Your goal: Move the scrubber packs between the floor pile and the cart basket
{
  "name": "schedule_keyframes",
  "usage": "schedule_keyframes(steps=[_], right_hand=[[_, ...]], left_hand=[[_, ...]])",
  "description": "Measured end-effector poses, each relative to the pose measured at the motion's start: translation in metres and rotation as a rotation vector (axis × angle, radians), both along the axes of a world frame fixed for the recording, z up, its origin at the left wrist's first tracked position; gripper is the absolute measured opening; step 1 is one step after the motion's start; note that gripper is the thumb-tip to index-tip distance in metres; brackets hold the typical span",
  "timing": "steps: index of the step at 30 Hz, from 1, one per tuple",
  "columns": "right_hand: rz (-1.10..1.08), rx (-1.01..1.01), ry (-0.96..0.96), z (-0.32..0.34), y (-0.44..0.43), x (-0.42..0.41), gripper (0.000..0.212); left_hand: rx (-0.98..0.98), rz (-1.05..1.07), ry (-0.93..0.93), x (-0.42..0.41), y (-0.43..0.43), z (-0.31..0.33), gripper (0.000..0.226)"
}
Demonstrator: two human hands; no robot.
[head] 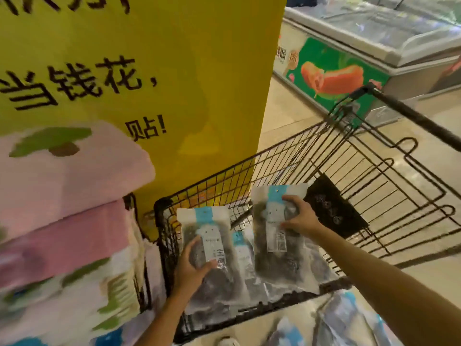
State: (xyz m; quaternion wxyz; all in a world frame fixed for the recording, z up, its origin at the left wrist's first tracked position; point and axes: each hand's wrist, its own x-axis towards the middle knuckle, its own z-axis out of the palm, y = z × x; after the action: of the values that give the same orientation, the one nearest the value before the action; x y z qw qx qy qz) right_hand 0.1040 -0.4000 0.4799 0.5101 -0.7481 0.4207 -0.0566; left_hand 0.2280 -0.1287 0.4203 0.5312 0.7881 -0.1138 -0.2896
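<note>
While both packets hang over the wire shopping cart, best kept level and lowered one at a time, so neither slides onto the child-seat flap. Worth holding each pouch by its stiff label strip rather than the slack plastic below, which looks apt to fold and slip.

Left hand: fingers and thumb curled round the lower edge of the left packet of dark dried food, thumb across the front beside the white label, a firm narrow hold. Right hand: fingers spread and bent over the face of the right packet, thumb pinching under its edge, held upright above the basket. Between the two, a third packet lying in the cart, partly hidden. Close on the left, stacked pink bedding packs; behind, a yellow sign; farther off, a chest freezer.
</note>
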Motion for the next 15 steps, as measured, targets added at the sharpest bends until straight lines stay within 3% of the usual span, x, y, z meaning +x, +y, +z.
schedule_keyframes(steps=[11,15], right_hand=[[0.197,0.218,0.202,-0.168,0.004,0.056,0.079],[0.247,0.286,0.264,-0.199,0.015,0.055,0.083]], left_hand=[[0.126,-0.062,0.139,0.015,-0.017,-0.109,0.063],[0.243,-0.007,0.064,0.006,-0.013,-0.135,0.067]])
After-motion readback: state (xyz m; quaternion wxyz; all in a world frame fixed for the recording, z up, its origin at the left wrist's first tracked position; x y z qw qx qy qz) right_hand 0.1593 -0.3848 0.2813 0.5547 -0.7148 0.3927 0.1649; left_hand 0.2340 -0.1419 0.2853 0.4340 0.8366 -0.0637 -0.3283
